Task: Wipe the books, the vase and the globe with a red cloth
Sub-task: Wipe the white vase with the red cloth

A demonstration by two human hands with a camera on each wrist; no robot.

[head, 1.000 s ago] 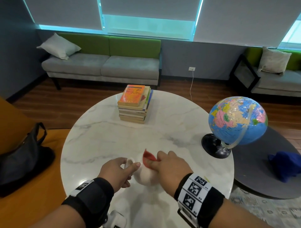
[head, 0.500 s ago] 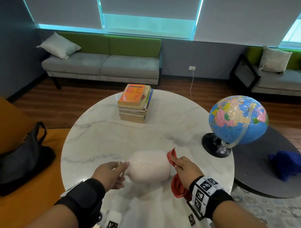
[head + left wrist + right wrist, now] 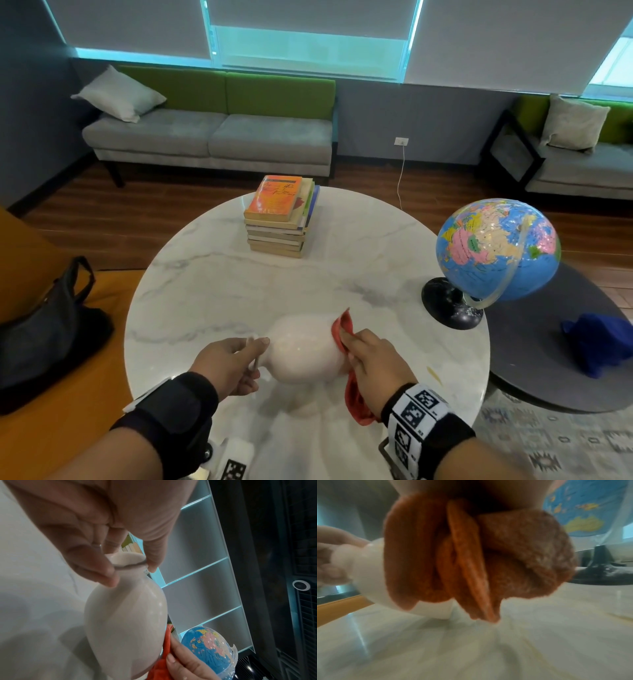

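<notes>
On the round marble bench (image 3: 212,284), the white vase (image 3: 305,349) now lies tipped, neck in the left grip (image 3: 227,363); the right grip (image 3: 371,366), clutching the red cloth (image 3: 342,329), has slid to its base, so the vase's wiping nears completion.

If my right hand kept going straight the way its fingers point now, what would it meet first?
The right hand already presses the red cloth against the base end of the tilted white ceramic vase, so it would push into that first. Beyond lies bare marble table, though depth is unclear.
</notes>
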